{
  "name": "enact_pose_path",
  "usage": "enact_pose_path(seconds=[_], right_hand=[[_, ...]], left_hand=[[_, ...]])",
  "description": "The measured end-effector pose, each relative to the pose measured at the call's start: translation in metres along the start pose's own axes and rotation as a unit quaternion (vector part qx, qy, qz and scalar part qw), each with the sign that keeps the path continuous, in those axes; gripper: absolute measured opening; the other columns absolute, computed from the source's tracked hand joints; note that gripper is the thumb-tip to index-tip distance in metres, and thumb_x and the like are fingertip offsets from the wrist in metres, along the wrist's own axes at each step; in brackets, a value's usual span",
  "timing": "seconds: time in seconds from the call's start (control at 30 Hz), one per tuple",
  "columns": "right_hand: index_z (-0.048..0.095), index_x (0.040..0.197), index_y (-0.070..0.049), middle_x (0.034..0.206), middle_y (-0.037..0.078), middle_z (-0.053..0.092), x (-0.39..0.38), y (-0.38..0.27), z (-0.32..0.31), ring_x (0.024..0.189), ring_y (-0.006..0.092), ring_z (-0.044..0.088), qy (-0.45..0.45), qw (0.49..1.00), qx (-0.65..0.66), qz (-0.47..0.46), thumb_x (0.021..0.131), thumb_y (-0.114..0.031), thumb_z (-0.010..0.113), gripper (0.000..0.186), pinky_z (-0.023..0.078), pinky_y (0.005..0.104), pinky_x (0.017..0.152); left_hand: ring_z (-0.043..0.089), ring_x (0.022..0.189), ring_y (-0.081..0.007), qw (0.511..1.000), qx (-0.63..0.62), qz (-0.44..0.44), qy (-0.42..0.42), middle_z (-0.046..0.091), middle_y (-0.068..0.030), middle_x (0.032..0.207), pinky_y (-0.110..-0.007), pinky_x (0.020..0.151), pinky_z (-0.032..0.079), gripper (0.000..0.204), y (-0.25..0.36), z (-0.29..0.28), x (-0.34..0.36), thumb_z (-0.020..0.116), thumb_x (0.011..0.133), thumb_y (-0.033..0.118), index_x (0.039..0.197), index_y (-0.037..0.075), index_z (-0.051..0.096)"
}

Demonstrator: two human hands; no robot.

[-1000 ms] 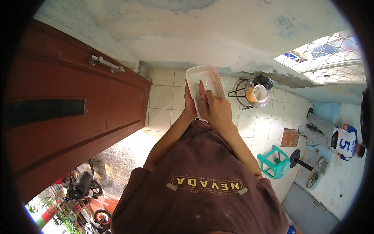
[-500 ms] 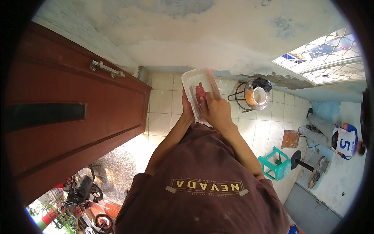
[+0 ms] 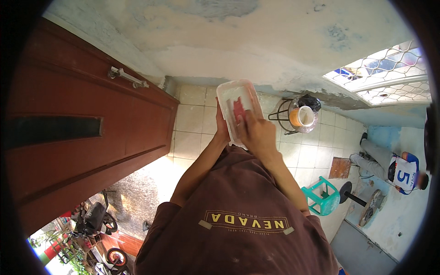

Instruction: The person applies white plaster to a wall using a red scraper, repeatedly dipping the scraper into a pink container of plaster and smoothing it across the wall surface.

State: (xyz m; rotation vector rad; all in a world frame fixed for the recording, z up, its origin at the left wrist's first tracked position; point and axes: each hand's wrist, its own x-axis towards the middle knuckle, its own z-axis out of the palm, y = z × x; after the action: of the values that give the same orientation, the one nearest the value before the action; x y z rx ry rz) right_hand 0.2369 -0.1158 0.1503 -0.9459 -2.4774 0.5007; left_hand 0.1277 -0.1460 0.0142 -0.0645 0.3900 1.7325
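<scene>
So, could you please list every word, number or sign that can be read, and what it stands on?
I can't copy wording, only describe it:
Brown shirt: large yellow capitals; its finest line is too small to read.
White jersey: large blue number; smaller lettering, too small to read surely.

Worn on my head, the left of two side-by-side fisheye cameras looks steeply down over my brown shirt (image 3: 238, 250) to my left hand (image 3: 222, 124) and right hand (image 3: 259, 135), near mid-view. It sits close to me yet sees wide (straight edges bow toward the dark rim), reaching from the door (image 3: 114, 142) at left to the window (image 3: 389, 68) at right.
</scene>
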Motion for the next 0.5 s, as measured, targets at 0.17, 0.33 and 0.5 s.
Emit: enact_pose_path(seconds=[0.17, 0.33, 0.5], right_hand=[[0.06, 0.089, -0.003, 0.059, 0.02, 0.062, -0.003, 0.008, 0.012, 0.052, 0.0399, 0.064, -0.024, 1.0, -0.003, 0.013, 0.095, -0.021, 0.065, 0.02, 0.05, 0.0486, 0.049], [0.06, 0.088, -0.004, 0.056, 0.017, 0.06, 0.005, 0.017, -0.005, 0.051, 0.0384, 0.063, -0.024, 0.999, -0.031, 0.035, 0.097, -0.021, 0.064, 0.02, 0.048, 0.0477, 0.047], [0.058, 0.087, -0.005, 0.054, 0.015, 0.059, 0.005, 0.019, -0.023, 0.048, 0.0366, 0.062, 0.02, 0.998, -0.029, 0.044, 0.097, -0.02, 0.064, 0.019, 0.046, 0.0465, 0.045]], left_hand=[[0.063, 0.119, -0.0251, 0.999, 0.024, 0.012, 0.033, 0.062, -0.0094, 0.134, -0.041, 0.1, 0.056, 0.083, -0.001, -0.004, -0.003, 0.032, 0.099, 0.078, 0.146, 0.012, 0.05], [0.061, 0.125, -0.0274, 0.999, 0.022, 0.002, -0.031, 0.059, -0.0109, 0.139, -0.044, 0.105, 0.053, 0.083, 0.0, 0.01, -0.008, 0.031, 0.099, 0.077, 0.149, 0.012, 0.047], [0.059, 0.128, -0.0289, 0.998, 0.011, -0.011, -0.055, 0.055, -0.011, 0.144, -0.047, 0.107, 0.053, 0.082, 0.004, 0.023, -0.009, 0.03, 0.1, 0.075, 0.153, 0.013, 0.042]])
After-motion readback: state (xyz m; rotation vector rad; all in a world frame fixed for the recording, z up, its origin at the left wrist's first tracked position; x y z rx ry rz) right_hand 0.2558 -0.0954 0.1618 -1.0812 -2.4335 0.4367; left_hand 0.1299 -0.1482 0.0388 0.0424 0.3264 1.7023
